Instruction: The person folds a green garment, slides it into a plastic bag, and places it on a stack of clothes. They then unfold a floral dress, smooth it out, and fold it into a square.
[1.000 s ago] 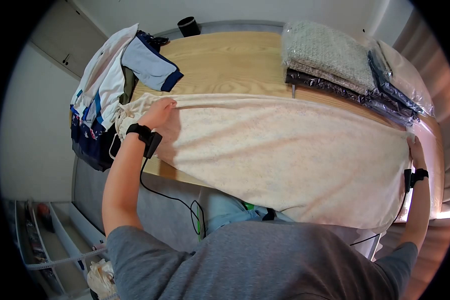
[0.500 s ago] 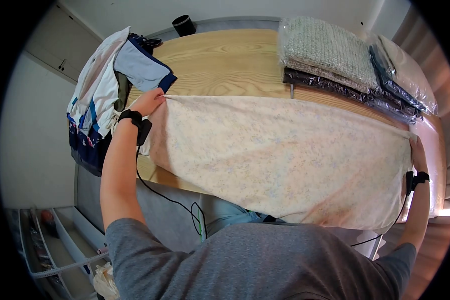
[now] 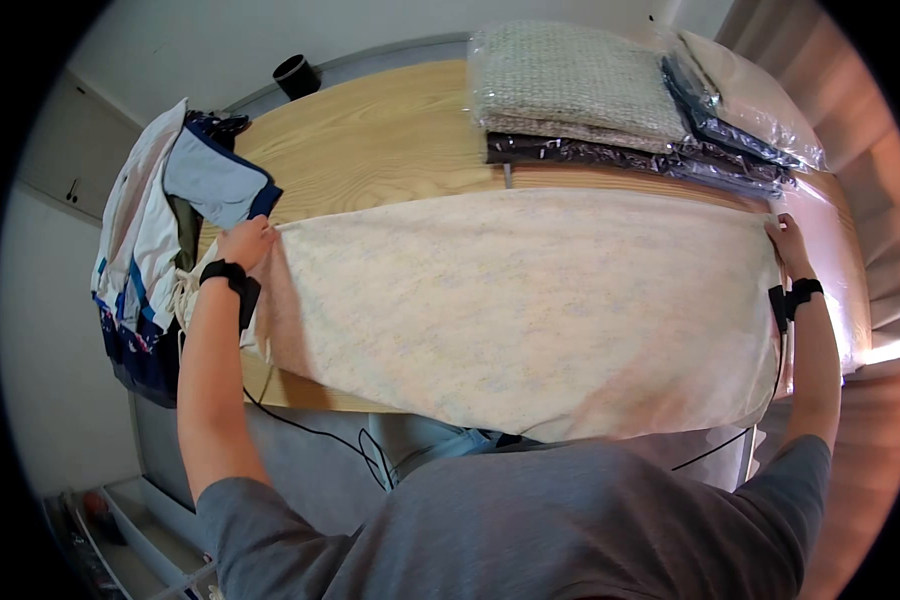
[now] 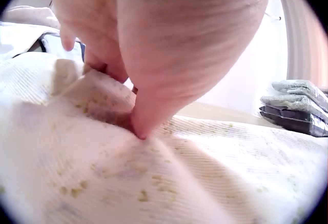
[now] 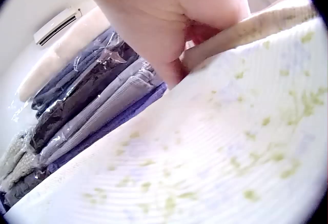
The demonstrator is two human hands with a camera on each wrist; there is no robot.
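Note:
A long cream garment, ribbed and printed with small pale flowers, lies stretched across the table, its front side hanging over the near edge. Loose cords show at its gathered left end. My left hand pinches the far edge near that end; in the left wrist view the thumb presses into the cloth and folds spread from it. At the far right corner my right hand grips the hem, which rises as a thick band at the fingers in the right wrist view.
Loose clothes are heaped at the table's left end. Folded knits in clear plastic bags are stacked at the back right. A cable hangs from the left wrist. Behind the wooden table stands a black bin.
My left hand has moved left and drawn the garment's far edge straight; the creases are flatter. The right hand keeps its corner. The head view has turned to the right.

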